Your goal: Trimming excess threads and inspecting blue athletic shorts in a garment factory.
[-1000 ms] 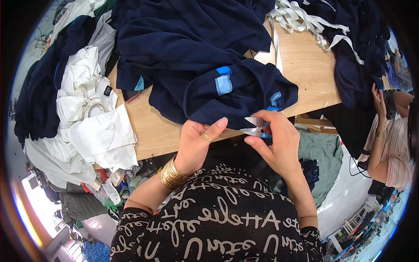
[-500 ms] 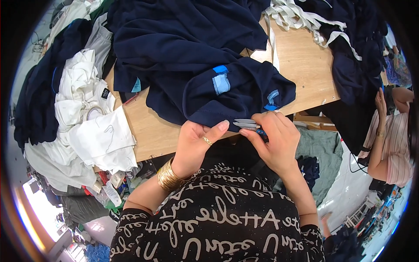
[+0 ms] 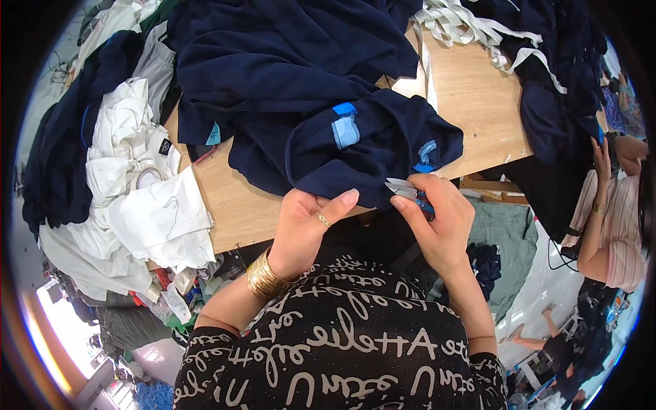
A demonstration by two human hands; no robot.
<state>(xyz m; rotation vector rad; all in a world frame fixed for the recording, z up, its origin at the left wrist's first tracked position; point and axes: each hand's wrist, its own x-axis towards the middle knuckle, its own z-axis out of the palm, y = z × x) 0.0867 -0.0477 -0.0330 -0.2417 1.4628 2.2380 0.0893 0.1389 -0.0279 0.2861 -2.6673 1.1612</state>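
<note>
- Garment, navy [image 3: 273, 160], sprawled over middle of wooden bench [image 3: 478, 102]; its near hem hangs over the near edge, between both hands.
- Left hand [image 3: 311, 222] pinched closed on that hem: thumb on top, other fingers mostly hidden by cloth; gold ring [image 3: 324, 220] and gold bracelet [image 3: 265, 276] on this side.
- Right hand [image 3: 443, 217] closed around small blue-handled snips [image 3: 402, 188], blades pointing left at the hem, tips right by the cloth; contact and exact blade gap too small to tell.
- Light-blue patch [image 3: 346, 132] inside the garment opening; second blue piece [image 3: 426, 156] near its right end.
- White garments [image 3: 130, 157] piled at bench's left end.
- White tape [image 3: 454, 24] tangled toward far right corner.
- Dark cloth [image 3: 557, 123] draped over right edge.
- Co-worker's hand [image 3: 601, 162] beside that cloth.
</note>
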